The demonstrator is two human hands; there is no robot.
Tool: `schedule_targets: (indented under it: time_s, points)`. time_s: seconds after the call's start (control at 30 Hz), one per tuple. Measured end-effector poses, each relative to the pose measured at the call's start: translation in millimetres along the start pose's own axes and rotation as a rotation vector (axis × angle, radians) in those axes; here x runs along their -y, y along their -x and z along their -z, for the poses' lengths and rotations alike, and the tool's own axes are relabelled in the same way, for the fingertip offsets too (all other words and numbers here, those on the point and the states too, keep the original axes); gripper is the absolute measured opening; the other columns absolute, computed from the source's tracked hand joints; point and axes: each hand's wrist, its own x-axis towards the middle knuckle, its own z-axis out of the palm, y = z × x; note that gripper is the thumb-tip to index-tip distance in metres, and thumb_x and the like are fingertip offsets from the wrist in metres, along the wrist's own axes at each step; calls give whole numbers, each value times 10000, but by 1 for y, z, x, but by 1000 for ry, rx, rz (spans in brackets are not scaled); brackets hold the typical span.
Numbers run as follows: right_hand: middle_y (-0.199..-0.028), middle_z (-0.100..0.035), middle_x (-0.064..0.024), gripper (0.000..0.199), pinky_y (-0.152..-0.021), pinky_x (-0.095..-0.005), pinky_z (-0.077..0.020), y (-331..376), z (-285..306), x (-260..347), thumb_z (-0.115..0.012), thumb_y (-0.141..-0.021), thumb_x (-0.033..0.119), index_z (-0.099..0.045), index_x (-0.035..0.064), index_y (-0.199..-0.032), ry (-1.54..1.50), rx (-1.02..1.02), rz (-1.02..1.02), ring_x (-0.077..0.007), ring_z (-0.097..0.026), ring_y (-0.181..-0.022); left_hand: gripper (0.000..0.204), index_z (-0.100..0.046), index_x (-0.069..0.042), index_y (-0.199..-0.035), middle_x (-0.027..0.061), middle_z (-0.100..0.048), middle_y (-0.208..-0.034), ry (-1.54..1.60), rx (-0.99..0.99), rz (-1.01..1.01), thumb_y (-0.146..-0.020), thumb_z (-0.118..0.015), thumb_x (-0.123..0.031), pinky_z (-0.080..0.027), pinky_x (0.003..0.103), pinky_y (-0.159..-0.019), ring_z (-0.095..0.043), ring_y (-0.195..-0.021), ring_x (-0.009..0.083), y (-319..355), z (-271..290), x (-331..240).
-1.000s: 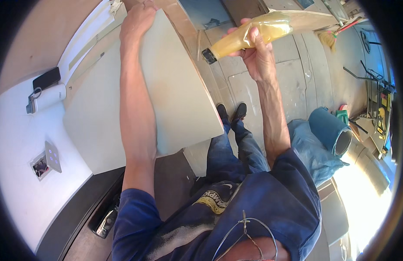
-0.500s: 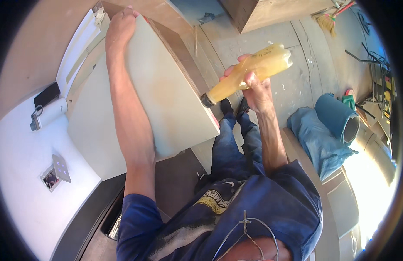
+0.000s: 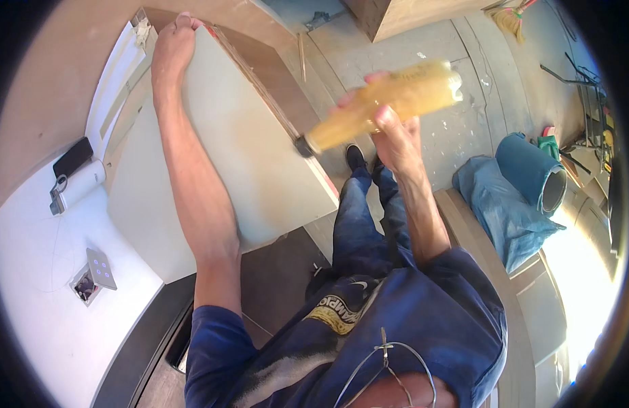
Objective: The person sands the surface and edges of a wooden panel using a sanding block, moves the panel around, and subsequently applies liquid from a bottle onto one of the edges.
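In my right hand (image 3: 398, 139) is a soft plastic bottle (image 3: 389, 102) of thick yellowish liquid, with my fingers wrapped round its middle. It is tilted and a little blurred, its dark cap (image 3: 304, 145) pointing down to the left, over the red-trimmed long edge of a pale board (image 3: 260, 163). Whether the cap touches that edge I cannot tell. My left hand (image 3: 173, 51) is closed over the board's far upper corner, fingertips hooked past the edge. My left forearm lies along the board's pale face.
A white bottle (image 3: 83, 185) and a black phone-like slab (image 3: 73, 158) are at the left, above an open wall socket with a loose switch plate (image 3: 101, 268). Right of my legs lie a blue roll (image 3: 528, 170) and blue sheeting (image 3: 498, 211). A wooden box (image 3: 403, 17) stands ahead; a broom (image 3: 508, 20) is beyond.
The bottle has swung left and slightly up relative to my body, its cap moving along the board's edge. My left hand keeps its hold on the corner. The whole view has shifted slightly.
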Motion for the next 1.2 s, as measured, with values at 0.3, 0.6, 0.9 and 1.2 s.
schedule_targets:
  time_s: [0.3,0.6,0.9,1.2]
  points:
    - [-1099,-677,-240,619,-910,-544,-585,15,20,7,-687,-971,405,-429,35,-1395,35,144,-52,-397,-702,-1042,505,-714,-50,-922,69,-695,-845,10,15,-12,-1040,-357,-387,-469,363,-816,-627,-815,213,1,-1,1]
    - [-1103,-699,-247,576,-682,-412,-667,-30,17,-7,-672,-982,409,-483,19,-1361,3,-9,-89,-347,-738,-1002,508,-672,25,-893,209,-698,-901,-10,-102,-66,-1029,-377,-366,-468,441,-855,-650,-893,332,11,0,-2]
    - [-1114,-696,-261,562,-698,-418,-667,-35,10,-21,-681,-983,372,-481,5,-1358,-3,2,-110,-338,-739,-993,512,-671,8,-866,183,-685,-859,-24,-118,-45,-1036,-376,-375,-468,430,-831,-642,-856,290,12,-1,-3]
    - [-1134,-694,-268,626,-804,-468,-634,6,22,-10,-712,-963,321,-427,-31,-1395,72,49,-31,-369,-727,-1022,514,-672,3,-859,159,-683,-832,-48,-104,-30,-1046,-370,-369,-466,403,-813,-638,-849,264,7,-4,-4]
